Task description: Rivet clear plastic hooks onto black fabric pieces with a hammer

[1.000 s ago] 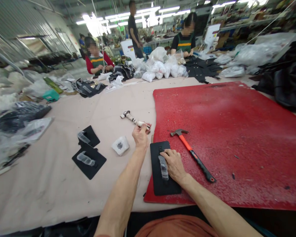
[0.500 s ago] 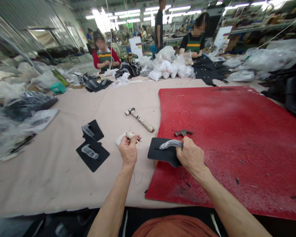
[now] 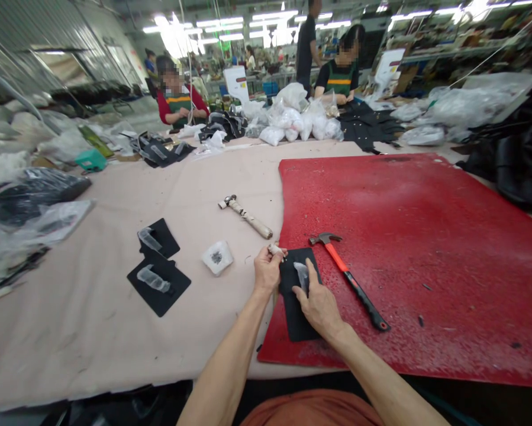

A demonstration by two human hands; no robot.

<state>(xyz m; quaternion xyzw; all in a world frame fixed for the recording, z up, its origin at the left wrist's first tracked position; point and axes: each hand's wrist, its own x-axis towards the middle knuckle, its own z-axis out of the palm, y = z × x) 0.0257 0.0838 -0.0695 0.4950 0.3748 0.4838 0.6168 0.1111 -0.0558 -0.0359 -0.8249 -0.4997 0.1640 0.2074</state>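
My left hand is closed on a small whitish wrapped piece, its exact kind unclear, at the top left corner of a black panel. The panel lies flat on the red mat's left edge and bears a plastic-wrapped strap. Over the panel is my right hand, thumb and index finger stretched apart beside the strap; its other fingers are partly hidden. To its right lies a claw hammer with a red and black handle. A white dish-like holder with small dark bits sits left of my left hand.
A second hammer with a wrapped handle lies on the pale cloth. Two more black panels with wrapped straps are at left. The red mat covers the right side. White plastic bags and co-workers are across the table.
My left hand has moved right to the panel, leaving the white holder on the cloth. The panel has turned and lies on the mat; my right hand has loosened, baring the claw hammer.
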